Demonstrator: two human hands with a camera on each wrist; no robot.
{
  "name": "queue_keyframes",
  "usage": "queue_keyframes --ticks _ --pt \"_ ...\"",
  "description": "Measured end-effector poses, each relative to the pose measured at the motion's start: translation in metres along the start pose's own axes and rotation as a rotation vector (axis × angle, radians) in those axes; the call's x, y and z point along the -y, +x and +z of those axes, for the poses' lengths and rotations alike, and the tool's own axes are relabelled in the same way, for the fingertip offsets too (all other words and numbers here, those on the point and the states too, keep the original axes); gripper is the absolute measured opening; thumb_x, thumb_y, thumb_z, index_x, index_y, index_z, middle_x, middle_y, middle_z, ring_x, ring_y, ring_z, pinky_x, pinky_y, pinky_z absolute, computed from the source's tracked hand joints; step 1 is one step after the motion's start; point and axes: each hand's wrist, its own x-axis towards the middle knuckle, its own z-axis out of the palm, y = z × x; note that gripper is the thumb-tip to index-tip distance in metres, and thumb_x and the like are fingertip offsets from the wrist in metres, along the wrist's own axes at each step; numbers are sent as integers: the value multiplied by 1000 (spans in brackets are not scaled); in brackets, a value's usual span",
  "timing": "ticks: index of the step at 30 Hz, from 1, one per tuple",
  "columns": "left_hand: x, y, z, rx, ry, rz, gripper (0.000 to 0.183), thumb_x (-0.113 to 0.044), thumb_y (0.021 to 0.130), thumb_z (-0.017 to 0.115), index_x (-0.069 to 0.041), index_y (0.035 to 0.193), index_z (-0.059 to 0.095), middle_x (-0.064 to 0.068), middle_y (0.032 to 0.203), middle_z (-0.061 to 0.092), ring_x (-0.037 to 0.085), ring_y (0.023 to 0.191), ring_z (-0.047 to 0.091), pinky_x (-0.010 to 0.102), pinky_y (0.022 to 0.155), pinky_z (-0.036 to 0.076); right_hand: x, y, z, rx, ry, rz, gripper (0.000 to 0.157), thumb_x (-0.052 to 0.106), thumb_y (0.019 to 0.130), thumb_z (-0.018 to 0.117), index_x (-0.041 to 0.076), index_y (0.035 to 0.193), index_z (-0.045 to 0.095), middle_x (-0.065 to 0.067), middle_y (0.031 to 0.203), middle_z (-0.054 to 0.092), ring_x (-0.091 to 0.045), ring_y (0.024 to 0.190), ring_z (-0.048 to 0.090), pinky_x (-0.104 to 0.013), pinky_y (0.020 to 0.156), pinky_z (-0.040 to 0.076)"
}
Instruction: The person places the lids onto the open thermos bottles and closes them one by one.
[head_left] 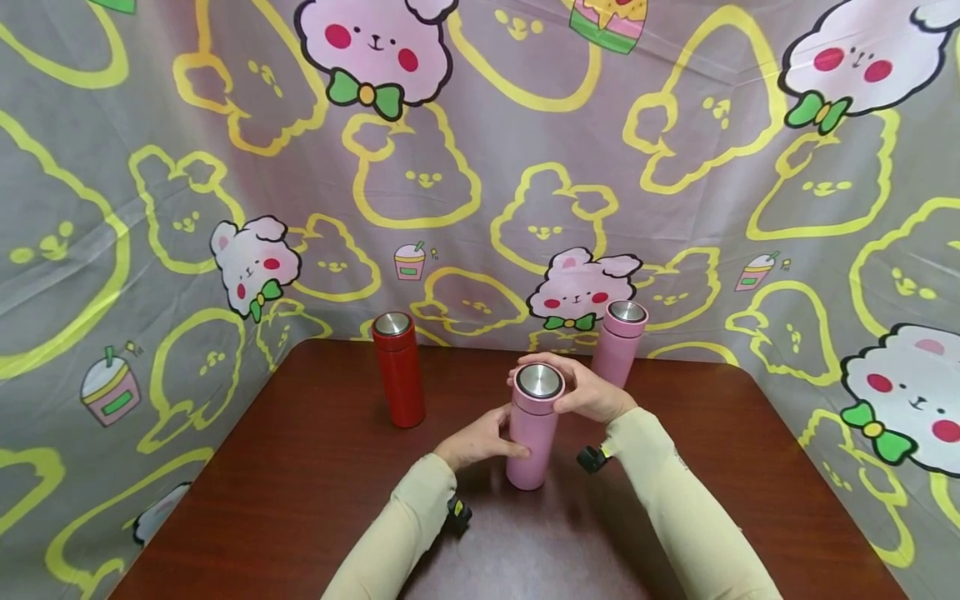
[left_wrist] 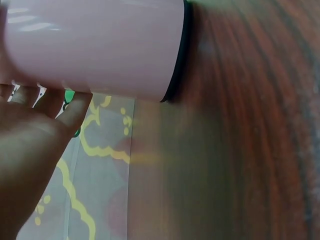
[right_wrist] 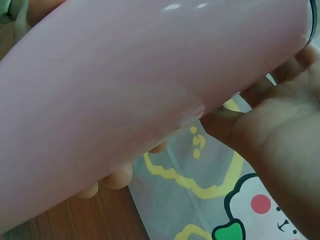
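Observation:
A pink thermos (head_left: 532, 442) with a silver-topped lid (head_left: 540, 382) stands near the middle of the table, almost upright. My left hand (head_left: 480, 439) grips its body from the left, thumb across the near side. Round the lid and its rim, my right hand (head_left: 587, 392) curls from behind and the right. In the left wrist view the thermos (left_wrist: 95, 47) shows its dark base ring close to the wood; whether it touches cannot be told. The right wrist view has the thermos body (right_wrist: 115, 100) across it, with left fingertips (right_wrist: 119, 177) showing beneath.
A red thermos (head_left: 403, 379) stands at the back left of the brown wooden table (head_left: 300, 467). Behind my right hand, a second pink thermos (head_left: 617, 346) stands at the back right, its lower part hidden. A patterned cloth (head_left: 465, 150) hangs around the table's back and sides.

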Motion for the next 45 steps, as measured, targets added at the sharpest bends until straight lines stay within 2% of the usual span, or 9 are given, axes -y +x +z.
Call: queue_keyframes --ticks 9,16,19,24,31,35,40,43,45 --pt "-6 -3 2 -15 46 27 67 -9 82 73 -2 139 38 8 128 54 13 113 52 31 97 40 5 -4 6 -101 -127 53 70 22 82 73 -4 136 38 -14 131 54 -28 120 50 -41 99 40" --pt "21 6 -1 -33 67 36 68 -16 83 73 -11 141 38 1 131 52 13 116 50 32 98 39 7 -12 13 -230 -249 76 63 19 83 72 6 137 43 -10 128 56 -25 116 52 -38 96 42" --pt "25 8 -1 -34 75 39 69 -21 83 73 -16 142 38 -2 131 52 12 117 49 32 99 38 7 -15 17 -280 -283 84 62 18 83 71 5 138 43 -10 126 56 -25 115 52 -39 95 42" --pt "27 7 1 -32 56 41 68 -25 83 73 -17 141 39 -1 130 52 14 117 50 34 99 39 7 -19 23 -327 -287 97 63 13 84 69 5 139 42 -10 130 54 -26 118 51 -40 97 41" --pt "25 5 2 -16 6 48 76 -18 82 74 -17 145 32 3 133 50 17 119 49 35 100 38 7 -22 30 -306 -233 92 73 16 84 69 5 146 31 -12 142 44 -26 126 43 -40 100 38" --pt "18 1 1 -31 57 38 81 -17 79 76 -21 146 30 2 136 47 16 123 45 36 101 37 10 -29 31 -335 -244 158 72 16 85 67 8 146 30 -9 141 44 -24 127 42 -41 100 38" --pt "7 -14 -2 -75 178 -44 79 -23 80 75 -18 146 31 2 140 43 19 129 39 41 103 35 22 -46 33 -393 -317 274 58 10 90 59 10 143 35 -9 139 45 -30 128 40 -43 99 39" --pt "1 -27 -4 -105 270 -85 73 -28 83 73 -16 144 34 3 141 42 21 130 39 44 104 35 31 -57 38 -453 -412 353 52 14 93 57 11 141 38 -10 137 47 -35 127 41 -41 98 41" --pt "-2 -35 -6 -123 357 -87 70 -30 84 71 -13 142 37 5 141 43 23 130 40 45 103 36 35 -65 42 -493 -528 403 49 20 94 59 10 139 41 -10 135 49 -35 125 43 -39 96 43"
